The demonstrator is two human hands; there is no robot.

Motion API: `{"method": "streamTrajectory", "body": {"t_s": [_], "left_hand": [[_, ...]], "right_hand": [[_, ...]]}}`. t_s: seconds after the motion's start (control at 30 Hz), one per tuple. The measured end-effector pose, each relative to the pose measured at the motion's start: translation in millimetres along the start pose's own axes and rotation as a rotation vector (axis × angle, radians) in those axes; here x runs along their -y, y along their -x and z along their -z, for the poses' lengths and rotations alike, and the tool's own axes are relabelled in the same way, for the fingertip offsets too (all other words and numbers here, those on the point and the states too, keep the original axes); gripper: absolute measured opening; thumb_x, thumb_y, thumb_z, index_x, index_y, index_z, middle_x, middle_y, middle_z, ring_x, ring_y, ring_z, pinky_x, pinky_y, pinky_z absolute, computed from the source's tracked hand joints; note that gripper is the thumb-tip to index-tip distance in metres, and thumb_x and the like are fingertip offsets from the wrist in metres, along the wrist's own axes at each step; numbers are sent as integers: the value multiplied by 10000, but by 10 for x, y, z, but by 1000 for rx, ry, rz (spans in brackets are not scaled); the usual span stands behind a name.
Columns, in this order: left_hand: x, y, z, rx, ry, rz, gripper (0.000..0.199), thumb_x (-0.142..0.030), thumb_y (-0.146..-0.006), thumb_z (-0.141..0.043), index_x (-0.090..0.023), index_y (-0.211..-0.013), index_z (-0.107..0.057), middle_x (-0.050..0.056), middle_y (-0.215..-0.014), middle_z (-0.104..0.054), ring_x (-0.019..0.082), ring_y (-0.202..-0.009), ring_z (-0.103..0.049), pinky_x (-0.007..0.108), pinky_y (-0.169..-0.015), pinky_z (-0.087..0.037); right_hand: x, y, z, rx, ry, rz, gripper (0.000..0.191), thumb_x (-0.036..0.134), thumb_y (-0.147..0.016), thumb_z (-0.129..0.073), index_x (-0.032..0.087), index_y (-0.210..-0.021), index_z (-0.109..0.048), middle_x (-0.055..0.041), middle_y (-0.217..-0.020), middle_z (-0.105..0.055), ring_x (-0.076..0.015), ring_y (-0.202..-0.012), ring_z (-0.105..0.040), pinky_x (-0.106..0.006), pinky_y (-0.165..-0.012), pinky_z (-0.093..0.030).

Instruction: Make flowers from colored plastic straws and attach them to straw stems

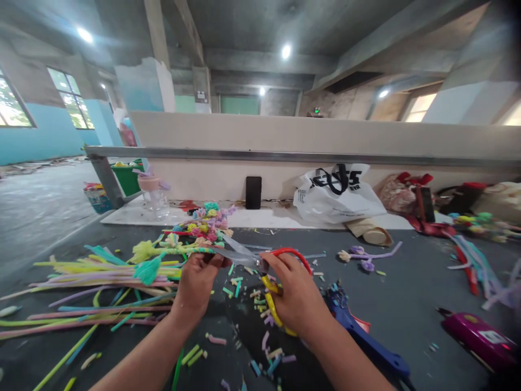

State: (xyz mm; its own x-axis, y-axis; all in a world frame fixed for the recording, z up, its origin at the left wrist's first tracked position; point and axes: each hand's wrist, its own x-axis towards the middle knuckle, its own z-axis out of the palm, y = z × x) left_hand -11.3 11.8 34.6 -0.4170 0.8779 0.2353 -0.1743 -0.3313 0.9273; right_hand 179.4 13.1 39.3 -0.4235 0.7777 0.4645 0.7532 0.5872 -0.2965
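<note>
My left hand (192, 286) is closed around the stem of a pipe cleaner flower (143, 251), with the pale yellow bloom and a teal leaf pointing left. My right hand (296, 296) grips a pair of scissors (258, 264) by its red and yellow handles. The blades are spread, and they reach left to the fingertips of my left hand, beside the stem's end. Short cut bits of pipe cleaner (272, 353) lie scattered below and between my hands.
Long pipe cleaners (101, 277) are heaped left, with finished flowers (211, 220) behind. Right of my forearm lies a blue glue gun (366, 336); a magenta tool (476, 338) sits farther right. Along the back are a plastic cup (154, 198), a phone (253, 193) and a white bag (334, 198).
</note>
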Motion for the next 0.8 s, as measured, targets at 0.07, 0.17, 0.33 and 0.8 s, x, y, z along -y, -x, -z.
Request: {"method": "streamTrajectory", "body": {"t_s": [0.07, 0.17, 0.33, 0.8], "left_hand": [[11, 6, 5, 16, -2, 1, 78, -226, -635, -647, -156, -661, -623, -27, -551, -637, 127, -544, -582, 215, -567, -441], [16, 8, 21, 80, 12, -3, 84, -228, -650, -643, -150, -682, -635, -23, -589, -644, 121, -550, -571, 207, -551, -430], [4, -1, 46, 98, -77, -29, 105, -234, -679, -629, -150, -616, -633, -27, -543, -627, 111, -535, -553, 196, -548, -417], [60, -23, 58, 82, -71, -26, 85, -246, -670, -621, -162, -665, -616, -36, -537, -632, 127, -532, -575, 219, -568, -435]], "right_hand": [[-1, 2, 12, -5, 27, 5, 671, 41, -601, -505, 245, -1236, -433, -86, -1121, -510, -246, -1017, -469, -404, -890, -390], [5, 8, -3, 14, 38, 5, 654, 55, -611, -513, 257, -1228, -432, -81, -1122, -507, -242, -1006, -477, -394, -876, -396], [7, 2, -43, 33, 50, -4, 645, 72, -625, -519, 261, -1235, -427, -80, -1114, -506, -242, -1001, -475, -392, -869, -393], [9, 4, -18, 71, 78, -36, 678, 83, -614, -518, 283, -1254, -414, -68, -1121, -502, -243, -1017, -460, -395, -898, -363]]}}
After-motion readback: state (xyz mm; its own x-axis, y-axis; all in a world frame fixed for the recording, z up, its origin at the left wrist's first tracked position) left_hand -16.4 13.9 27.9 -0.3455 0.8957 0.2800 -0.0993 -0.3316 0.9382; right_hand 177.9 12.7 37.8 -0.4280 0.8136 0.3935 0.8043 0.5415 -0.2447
